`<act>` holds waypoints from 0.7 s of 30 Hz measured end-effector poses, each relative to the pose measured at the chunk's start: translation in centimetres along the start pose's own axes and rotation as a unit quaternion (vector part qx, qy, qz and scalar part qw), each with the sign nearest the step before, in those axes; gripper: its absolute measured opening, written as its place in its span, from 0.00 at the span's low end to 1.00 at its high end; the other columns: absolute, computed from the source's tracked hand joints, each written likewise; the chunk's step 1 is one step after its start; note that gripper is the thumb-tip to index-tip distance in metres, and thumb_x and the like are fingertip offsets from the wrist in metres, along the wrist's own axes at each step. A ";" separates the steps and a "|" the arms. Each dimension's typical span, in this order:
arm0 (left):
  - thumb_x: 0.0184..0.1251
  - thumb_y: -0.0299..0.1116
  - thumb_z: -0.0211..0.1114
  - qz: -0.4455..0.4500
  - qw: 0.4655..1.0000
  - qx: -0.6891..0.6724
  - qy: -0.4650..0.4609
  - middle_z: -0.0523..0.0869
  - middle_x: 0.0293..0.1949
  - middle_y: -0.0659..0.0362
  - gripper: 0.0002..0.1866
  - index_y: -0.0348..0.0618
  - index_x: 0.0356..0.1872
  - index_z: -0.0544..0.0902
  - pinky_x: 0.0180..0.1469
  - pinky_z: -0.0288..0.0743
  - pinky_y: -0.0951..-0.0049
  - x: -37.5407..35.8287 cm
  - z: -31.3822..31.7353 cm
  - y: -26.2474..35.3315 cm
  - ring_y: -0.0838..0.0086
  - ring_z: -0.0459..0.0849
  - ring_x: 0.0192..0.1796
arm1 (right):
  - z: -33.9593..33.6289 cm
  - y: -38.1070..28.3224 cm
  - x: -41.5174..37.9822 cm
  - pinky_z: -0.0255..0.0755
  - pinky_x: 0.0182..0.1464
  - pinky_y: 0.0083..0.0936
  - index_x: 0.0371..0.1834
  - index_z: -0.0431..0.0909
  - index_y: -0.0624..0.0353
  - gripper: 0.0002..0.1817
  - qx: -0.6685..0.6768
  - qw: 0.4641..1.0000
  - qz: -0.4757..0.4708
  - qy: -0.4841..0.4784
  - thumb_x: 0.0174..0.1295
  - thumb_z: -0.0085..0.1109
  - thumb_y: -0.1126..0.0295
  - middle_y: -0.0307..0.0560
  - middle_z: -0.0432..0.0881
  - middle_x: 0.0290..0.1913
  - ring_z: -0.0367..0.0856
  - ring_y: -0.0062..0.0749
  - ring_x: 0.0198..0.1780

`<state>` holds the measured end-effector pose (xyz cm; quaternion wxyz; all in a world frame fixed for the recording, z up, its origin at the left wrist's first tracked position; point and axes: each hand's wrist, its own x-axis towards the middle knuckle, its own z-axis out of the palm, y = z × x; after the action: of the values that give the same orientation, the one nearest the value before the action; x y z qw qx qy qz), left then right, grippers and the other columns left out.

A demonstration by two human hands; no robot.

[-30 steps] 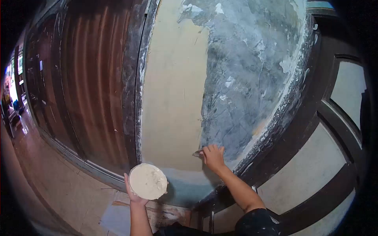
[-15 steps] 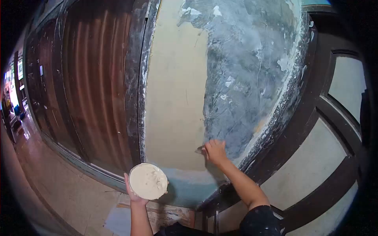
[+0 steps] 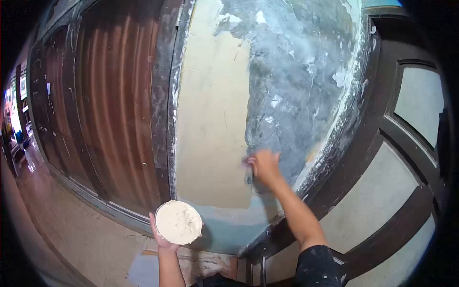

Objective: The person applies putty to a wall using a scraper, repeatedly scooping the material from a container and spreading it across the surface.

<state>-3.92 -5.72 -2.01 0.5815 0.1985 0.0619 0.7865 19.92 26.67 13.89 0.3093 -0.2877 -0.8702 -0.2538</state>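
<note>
A round container of cream-coloured paste (image 3: 179, 222) rests in my left hand (image 3: 160, 235), whose fingers wrap round its side. My right hand (image 3: 264, 165), blurred by motion, is closed on a small scraper (image 3: 248, 176) at the wall. The scraper is near the right edge of the smooth cream coat (image 3: 210, 124), where it meets the bare mottled grey-blue wall (image 3: 296, 81). The blade is smeared and partly hidden by the fingers.
Brown corrugated panels (image 3: 117, 105) in a dark frame stand to the left. On the right is a dark-framed door with pale panels (image 3: 377, 191). Paper sheets (image 3: 143, 268) lie on the tiled floor (image 3: 91, 229) below the wall.
My right hand and the scraper have moved up a little along the edge of the cream coat. My left hand still holds the container in nearly the same place.
</note>
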 end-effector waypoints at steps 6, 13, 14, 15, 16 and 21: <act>0.66 0.88 0.44 -0.022 0.998 -0.064 -0.002 0.72 0.75 0.31 0.59 0.47 0.83 0.66 0.52 0.78 0.11 1.1 0.5 -1.5 0.12 0.76 0.65 | -9.9 -0.6 6.0 0.63 0.53 0.47 0.44 0.85 0.52 0.08 0.154 0.956 0.084 0.233 0.66 0.70 0.65 0.44 0.84 0.43 0.78 0.47 0.51; 0.67 0.88 0.42 -0.040 0.994 -0.096 0.011 0.72 0.76 0.31 0.60 0.44 0.83 0.65 0.54 0.79 0.13 2.0 3.3 -2.3 0.14 0.76 0.66 | -9.7 -6.9 -1.4 0.69 0.55 0.43 0.49 0.88 0.48 0.17 0.262 0.927 -0.267 0.027 0.54 0.71 0.71 0.33 0.88 0.51 0.80 0.40 0.55; 0.67 0.88 0.42 -0.047 0.995 -0.083 -0.015 0.71 0.76 0.31 0.61 0.44 0.84 0.65 0.55 0.78 0.13 2.2 3.9 -2.3 0.15 0.77 0.66 | -10.2 -7.7 -1.9 0.70 0.58 0.44 0.50 0.88 0.48 0.17 0.264 0.921 -0.287 0.017 0.56 0.69 0.70 0.34 0.87 0.51 0.80 0.40 0.57; 0.67 0.88 0.42 -0.052 0.994 -0.090 -0.011 0.71 0.77 0.31 0.60 0.45 0.84 0.65 0.55 0.77 0.11 2.4 3.9 -2.4 0.15 0.76 0.67 | -10.8 -8.3 -2.4 0.71 0.60 0.45 0.51 0.87 0.48 0.17 0.266 0.914 -0.307 0.007 0.57 0.67 0.69 0.34 0.87 0.52 0.80 0.41 0.59; 0.67 0.88 0.43 -0.056 0.994 -0.097 -0.006 0.70 0.78 0.32 0.60 0.47 0.84 0.65 0.56 0.75 0.09 2.5 3.9 -2.5 0.16 0.75 0.68 | -11.1 -8.7 -2.8 0.71 0.63 0.46 0.52 0.86 0.48 0.15 0.245 0.915 -0.320 0.005 0.61 0.64 0.67 0.36 0.85 0.52 0.79 0.41 0.60; 0.67 0.88 0.41 -0.077 0.994 -0.058 -0.047 0.67 0.82 0.42 0.59 0.51 0.85 0.63 0.60 0.68 0.05 2.7 4.7 -3.0 0.27 0.71 0.76 | -12.3 -10.0 -4.4 0.73 0.61 0.45 0.54 0.87 0.54 0.19 0.207 0.916 -0.344 0.021 0.58 0.67 0.66 0.36 0.85 0.51 0.80 0.41 0.59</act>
<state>-0.12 -2.92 1.98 0.6534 0.1955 0.0035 0.7313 20.97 10.45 16.62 0.2741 0.1049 -0.9417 -0.1646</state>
